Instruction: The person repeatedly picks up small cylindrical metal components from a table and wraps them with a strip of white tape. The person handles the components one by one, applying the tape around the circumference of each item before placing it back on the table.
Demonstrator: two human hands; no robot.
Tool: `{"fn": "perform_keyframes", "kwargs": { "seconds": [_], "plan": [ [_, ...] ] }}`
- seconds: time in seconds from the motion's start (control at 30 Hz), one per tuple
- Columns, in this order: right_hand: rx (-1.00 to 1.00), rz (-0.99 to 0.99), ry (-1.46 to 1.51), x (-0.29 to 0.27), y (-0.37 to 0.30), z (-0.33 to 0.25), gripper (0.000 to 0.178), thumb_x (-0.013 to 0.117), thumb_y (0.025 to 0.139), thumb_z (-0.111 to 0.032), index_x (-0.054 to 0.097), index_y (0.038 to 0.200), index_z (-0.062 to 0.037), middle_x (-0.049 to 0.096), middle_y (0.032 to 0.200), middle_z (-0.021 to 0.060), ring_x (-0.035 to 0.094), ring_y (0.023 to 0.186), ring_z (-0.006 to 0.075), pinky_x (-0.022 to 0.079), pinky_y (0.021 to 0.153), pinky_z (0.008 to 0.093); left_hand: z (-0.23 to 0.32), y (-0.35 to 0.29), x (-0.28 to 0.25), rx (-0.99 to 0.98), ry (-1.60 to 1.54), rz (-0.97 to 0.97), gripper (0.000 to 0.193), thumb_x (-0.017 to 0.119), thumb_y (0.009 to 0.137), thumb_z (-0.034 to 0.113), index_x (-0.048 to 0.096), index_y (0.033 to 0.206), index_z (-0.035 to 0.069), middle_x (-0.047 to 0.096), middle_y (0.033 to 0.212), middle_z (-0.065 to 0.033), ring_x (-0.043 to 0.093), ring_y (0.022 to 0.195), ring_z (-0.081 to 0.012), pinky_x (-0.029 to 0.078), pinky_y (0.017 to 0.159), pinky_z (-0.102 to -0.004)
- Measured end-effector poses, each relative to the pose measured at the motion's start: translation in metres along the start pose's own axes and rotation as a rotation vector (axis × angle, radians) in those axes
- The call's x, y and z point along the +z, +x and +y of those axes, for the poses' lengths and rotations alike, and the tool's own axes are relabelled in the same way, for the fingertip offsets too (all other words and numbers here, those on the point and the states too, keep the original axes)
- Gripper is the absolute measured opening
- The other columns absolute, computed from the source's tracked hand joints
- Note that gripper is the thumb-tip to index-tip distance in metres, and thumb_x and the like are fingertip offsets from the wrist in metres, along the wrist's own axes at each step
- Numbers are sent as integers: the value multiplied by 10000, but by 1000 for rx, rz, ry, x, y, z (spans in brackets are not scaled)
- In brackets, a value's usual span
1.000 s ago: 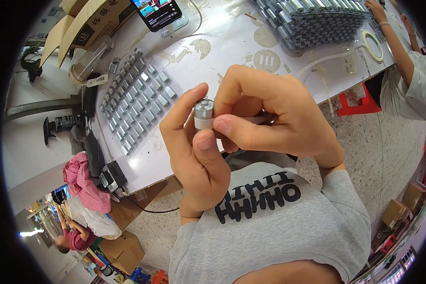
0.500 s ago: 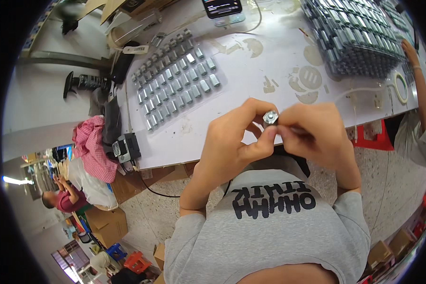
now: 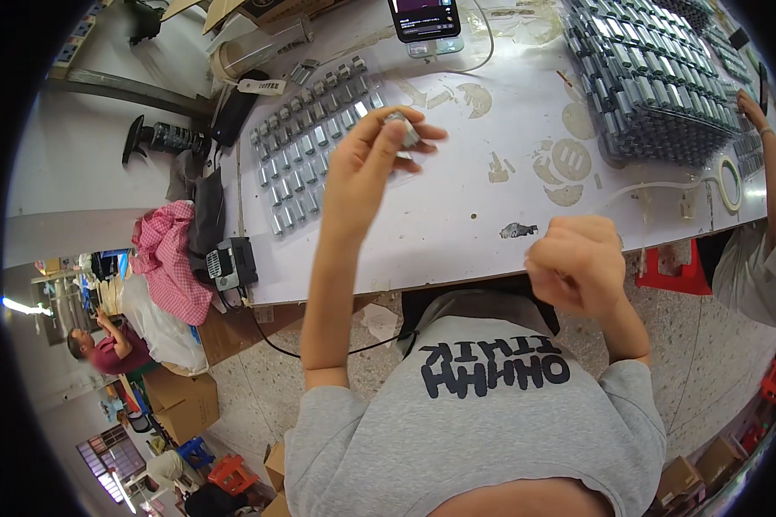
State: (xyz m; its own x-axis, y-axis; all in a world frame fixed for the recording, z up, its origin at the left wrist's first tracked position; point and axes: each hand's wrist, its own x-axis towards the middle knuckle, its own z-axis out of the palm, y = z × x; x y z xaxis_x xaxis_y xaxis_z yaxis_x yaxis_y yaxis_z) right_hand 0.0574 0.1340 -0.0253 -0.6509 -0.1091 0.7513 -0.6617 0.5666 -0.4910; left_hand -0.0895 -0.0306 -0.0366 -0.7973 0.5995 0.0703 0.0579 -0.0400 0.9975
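My left hand (image 3: 375, 155) is raised over the right side of a clear plastic tray (image 3: 278, 231). Thumb and fingers pinch a small silver metal cylinder (image 3: 405, 131), with the other fingers partly spread. In the tray stand rows of similar silver cylinders (image 3: 306, 146), part of them hidden behind this hand. My right hand (image 3: 578, 263) is curled closed at the table's front edge, apart from the left; whatever its fingers may hold is hidden.
Stacked trays of silver cylinders (image 3: 638, 95) rise at the back right, near another person's arm (image 3: 772, 146). A phone (image 3: 424, 21) stands at the back. A tape roll (image 3: 729, 184) lies at the right edge. A black-and-grey device (image 3: 231, 265) sits at the left corner.
My hands have parted. The left has moved up and left toward the tray with the silver cylinder; the right has dropped slightly and curled up, away from the cylinder.
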Motion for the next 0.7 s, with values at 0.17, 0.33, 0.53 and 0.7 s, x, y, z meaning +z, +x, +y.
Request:
{"fn": "perform_keyframes", "kwargs": {
  "seconds": [0.17,0.33,0.53,0.7],
  "plan": [
    [198,10,139,-3,-6,2,136,586,707,50,526,812,-13,494,584,29,455,434,110,344,392,223,-10,34,-40,-27,426,32,259,562,834,237,605,1017,58,614,892,-5,547,829,-71,419,727,-205],
    [578,123,545,0,-6,-5,71,485,827,19,494,894,1,538,713,54,519,575,80,394,498,196,-36,84,-76,87,670,120,235,588,789,112,601,1010,35,630,877,-41,579,817,-105,432,732,-221],
    [671,147,732,1,-9,0,109,448,846,19,459,953,2,527,759,56,540,649,94,416,586,203,-56,103,-60,328,1109,199,171,585,760,83,577,917,17,615,856,-115,599,775,-249,460,685,-328],
    [673,162,752,-2,-10,5,113,442,843,28,456,952,4,518,784,63,537,646,103,422,591,213,-67,102,-60,320,1236,177,169,599,754,95,575,914,47,588,840,-101,587,755,-251,453,676,-332]
  ]
}}
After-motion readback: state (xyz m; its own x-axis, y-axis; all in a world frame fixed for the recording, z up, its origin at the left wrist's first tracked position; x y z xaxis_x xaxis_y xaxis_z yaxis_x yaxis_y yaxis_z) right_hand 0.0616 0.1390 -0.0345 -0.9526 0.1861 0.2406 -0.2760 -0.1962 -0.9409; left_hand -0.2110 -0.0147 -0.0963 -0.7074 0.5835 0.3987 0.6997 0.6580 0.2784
